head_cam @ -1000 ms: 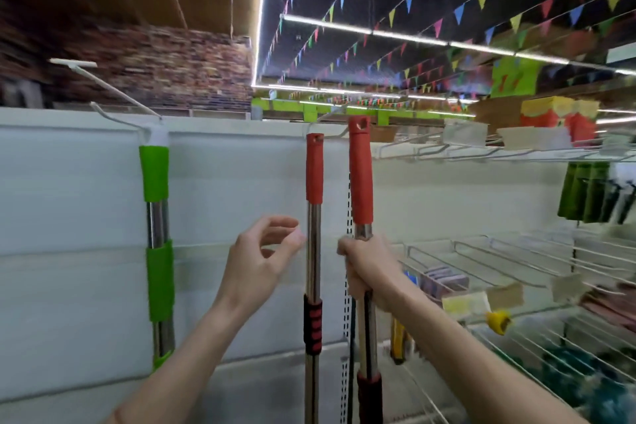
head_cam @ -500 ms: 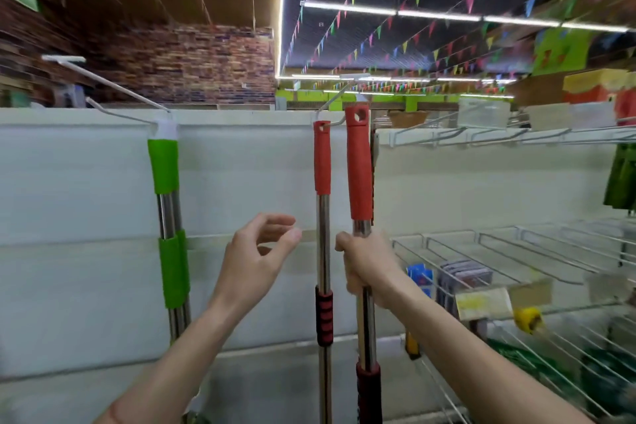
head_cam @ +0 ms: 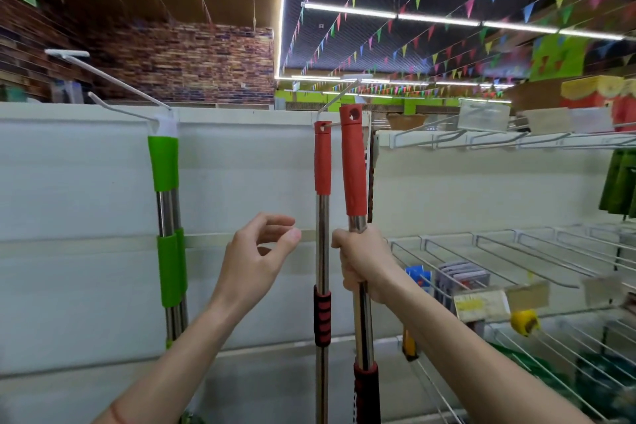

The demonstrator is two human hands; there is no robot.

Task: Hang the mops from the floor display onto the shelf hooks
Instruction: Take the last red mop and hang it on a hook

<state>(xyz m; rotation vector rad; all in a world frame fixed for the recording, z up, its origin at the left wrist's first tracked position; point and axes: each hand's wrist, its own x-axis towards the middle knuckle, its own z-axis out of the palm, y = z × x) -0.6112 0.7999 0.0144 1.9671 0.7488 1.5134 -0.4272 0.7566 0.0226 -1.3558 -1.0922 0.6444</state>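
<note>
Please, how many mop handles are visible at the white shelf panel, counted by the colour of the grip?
Green-grip steel mop handles, hanging together on the left white wire hook: 2
Red-grip steel mop handle already hanging on the middle hook: 1
Red-grip steel mop handle held in the right hand: 1
Total: 4 handles (2 green, 2 red)

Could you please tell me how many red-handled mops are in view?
2: one red-handled steel mop hangs on the white wire hook; the right hand holds the other beside it.
</note>
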